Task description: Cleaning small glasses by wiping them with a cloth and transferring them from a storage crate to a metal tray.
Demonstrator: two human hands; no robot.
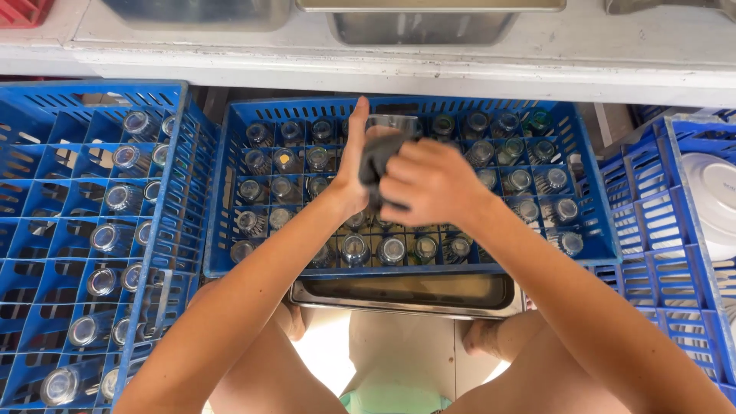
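My left hand (353, 165) holds a clear drinking glass (392, 123) above the middle blue crate (590, 230). My right hand (431, 182) grips a dark grey cloth (376, 165) pressed against the glass. Both hands meet over the crate's centre. The crate's compartments hold several upside-down glasses (391, 249). Much of the held glass is hidden by the cloth and fingers.
A second blue compartment crate (46, 230) with several glasses stands at the left. Another blue crate (652, 230) at the right holds white plates (717, 199). A metal tray (406, 295) sits under the middle crate. A white counter edge (383, 69) runs across the back.
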